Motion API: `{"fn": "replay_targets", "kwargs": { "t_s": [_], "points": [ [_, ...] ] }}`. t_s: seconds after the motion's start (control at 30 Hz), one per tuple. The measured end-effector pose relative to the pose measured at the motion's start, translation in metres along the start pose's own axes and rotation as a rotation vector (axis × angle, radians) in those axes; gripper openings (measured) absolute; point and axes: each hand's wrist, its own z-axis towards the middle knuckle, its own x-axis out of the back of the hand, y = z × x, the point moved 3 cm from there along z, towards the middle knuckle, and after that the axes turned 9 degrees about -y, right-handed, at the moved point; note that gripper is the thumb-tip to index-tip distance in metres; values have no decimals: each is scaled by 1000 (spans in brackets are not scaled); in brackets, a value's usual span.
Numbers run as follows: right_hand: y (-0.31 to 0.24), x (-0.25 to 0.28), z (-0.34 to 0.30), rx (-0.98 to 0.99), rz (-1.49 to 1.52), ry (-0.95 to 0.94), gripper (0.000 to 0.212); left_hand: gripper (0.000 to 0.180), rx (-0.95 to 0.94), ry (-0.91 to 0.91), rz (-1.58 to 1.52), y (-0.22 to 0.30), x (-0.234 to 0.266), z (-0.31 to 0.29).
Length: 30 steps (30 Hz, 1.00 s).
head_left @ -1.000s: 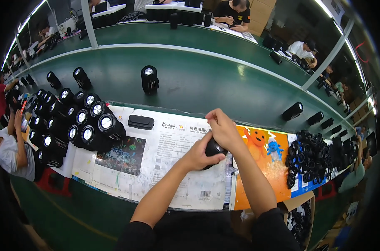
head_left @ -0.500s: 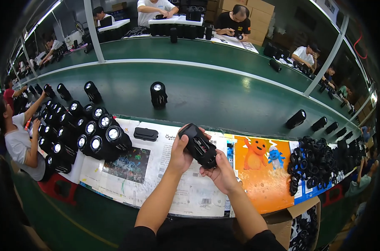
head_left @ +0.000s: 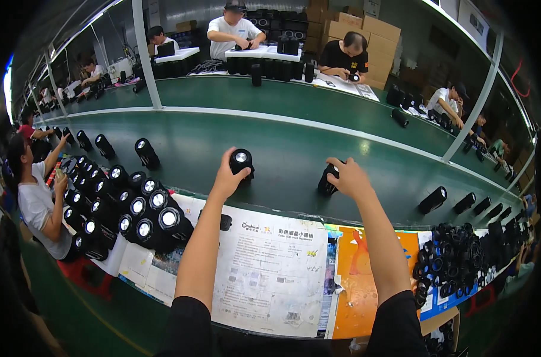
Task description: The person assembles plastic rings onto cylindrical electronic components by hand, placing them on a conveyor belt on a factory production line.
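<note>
Head view, read as a dial about its centre: two black cylinders are in hand, at the long green surface (head_left: 288, 149) beyond the tabletop (head_left: 249, 208). Near centre, toward 10 o'clock, the left grip (head_left: 230, 174) is wrapped around the left cylinder (head_left: 243, 164), thumb across its near side, silver disc facing up; at 3 o'clock the right grip (head_left: 340, 174) curls over the right cylinder (head_left: 326, 183), fingers bent. Both bare forearms reach up from the lower edge, the left leaning toward 1 o'clock, the right toward 11. Five more cylinders (head_left: 433, 200) run along the surface past 3 o'clock, and three nearer ones stand in a row between 9 and 10. Between 8 and 9 sits a crowded cluster of cylinders (head_left: 144, 229), too overlapped to count; toward 4 lies a pile of black rings (head_left: 446, 262), likewise uncountable. One flat black piece (head_left: 226, 222) shows beside the left forearm. At 6 o'clock one white board (head_left: 270, 285) bears a logo, a dark heading in two scripts, rows of tiny print and one barcode (head_left: 294, 316).
</note>
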Motion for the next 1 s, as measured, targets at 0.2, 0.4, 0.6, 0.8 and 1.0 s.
{"fn": "replay_targets", "kwargs": {
  "t_s": [0.2, 0.4, 0.6, 0.8, 1.0],
  "points": [
    [-17, -13, -55, 259, 133, 483, 68, 75, 97, 28, -137, 61, -22, -36],
    [-108, -98, -167, 165, 1159, -153, 96, 58, 7, -197, -1154, 149, -111, -140],
    [-118, -95, -197, 196, 1142, -193, 75, 35, 172, -100, -1124, 134, -112, -177],
    [-129, -103, -204, 205, 976, 12, 75, 47, 122, -50, -1178, 120, -106, -182],
    [-120, -106, -205, 170, 1199, -202, 72, 74, 68, -191, -1285, 113, -120, -188]
  ]
}}
